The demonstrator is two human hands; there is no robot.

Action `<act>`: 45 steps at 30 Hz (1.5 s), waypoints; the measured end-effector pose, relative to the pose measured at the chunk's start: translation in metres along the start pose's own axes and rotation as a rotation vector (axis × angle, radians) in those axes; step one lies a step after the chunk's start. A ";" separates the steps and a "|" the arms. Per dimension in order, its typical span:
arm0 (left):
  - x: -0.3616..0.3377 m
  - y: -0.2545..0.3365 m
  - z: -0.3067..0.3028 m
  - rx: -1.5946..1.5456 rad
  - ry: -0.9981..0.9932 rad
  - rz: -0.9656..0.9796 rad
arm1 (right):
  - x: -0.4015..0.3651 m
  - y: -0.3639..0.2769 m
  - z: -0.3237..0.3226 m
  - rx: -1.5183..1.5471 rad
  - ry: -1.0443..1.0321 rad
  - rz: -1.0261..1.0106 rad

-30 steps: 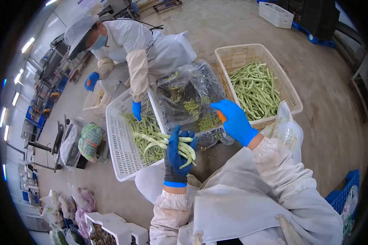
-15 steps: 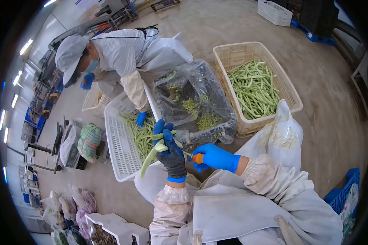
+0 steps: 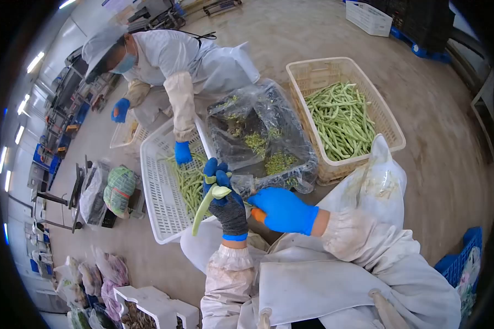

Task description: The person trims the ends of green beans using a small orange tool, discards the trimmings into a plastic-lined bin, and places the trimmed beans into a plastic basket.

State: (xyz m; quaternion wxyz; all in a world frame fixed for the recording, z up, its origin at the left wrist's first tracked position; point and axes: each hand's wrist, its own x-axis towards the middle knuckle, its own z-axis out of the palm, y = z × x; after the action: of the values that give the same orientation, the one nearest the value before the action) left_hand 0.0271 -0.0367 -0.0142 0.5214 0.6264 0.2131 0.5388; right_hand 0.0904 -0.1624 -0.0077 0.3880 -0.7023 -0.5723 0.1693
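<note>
My left hand (image 3: pixel 225 205), in a dark blue and grey glove, is closed around several pale green bean pods (image 3: pixel 202 211). One long pod hangs down past the fingers, and shorter ends poke out near the thumb. Just to its right, my blue-gloved right hand (image 3: pixel 288 211) is wrapped around an orange-handled tool (image 3: pixel 258 215); its working end is hidden. Beyond my left hand stands a white crate (image 3: pixel 162 205) with green beans (image 3: pixel 189 183) inside. A co-worker's blue-gloved hand (image 3: pixel 183 152) reaches into that crate.
A tray lined with clear plastic (image 3: pixel 233 145) holds green trimmings (image 3: pixel 280 163). Right of it, a cream crate (image 3: pixel 392 134) is filled with green beans (image 3: pixel 343 120). The co-worker (image 3: pixel 170 55) bends over from the far left. Bagged produce (image 3: pixel 112 268) and a white foam box (image 3: pixel 159 307) lie lower left.
My right hand has shifted slightly left and turned, with the tool's handle now angled lower. The co-worker's reaching hand has drawn back and up, and their head has lifted.
</note>
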 end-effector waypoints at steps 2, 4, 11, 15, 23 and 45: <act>0.001 0.000 0.003 -0.019 -0.019 0.007 | 0.006 -0.001 0.008 -0.128 -0.042 0.045; -0.004 0.000 0.004 -0.006 -0.014 0.046 | 0.005 0.007 0.017 -0.278 0.085 -0.030; -0.010 0.012 0.009 -0.052 -0.038 -0.057 | 0.002 0.014 0.022 -0.422 0.144 -0.031; -0.007 0.002 0.002 -0.178 -0.014 -0.177 | -0.003 0.033 0.023 -0.126 0.219 0.066; 0.022 -0.033 -0.031 -0.702 0.277 -0.509 | -0.009 0.071 0.004 0.650 0.648 0.319; -0.040 -0.020 0.008 -0.377 -0.402 -0.799 | -0.029 0.060 -0.030 -0.205 0.240 0.152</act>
State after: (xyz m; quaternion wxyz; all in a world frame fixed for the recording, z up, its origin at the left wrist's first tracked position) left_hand 0.0272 -0.0667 -0.0487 0.8228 0.4819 0.2305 0.1940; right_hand 0.1428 -0.2022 -0.0390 0.3661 -0.7946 -0.4813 0.0539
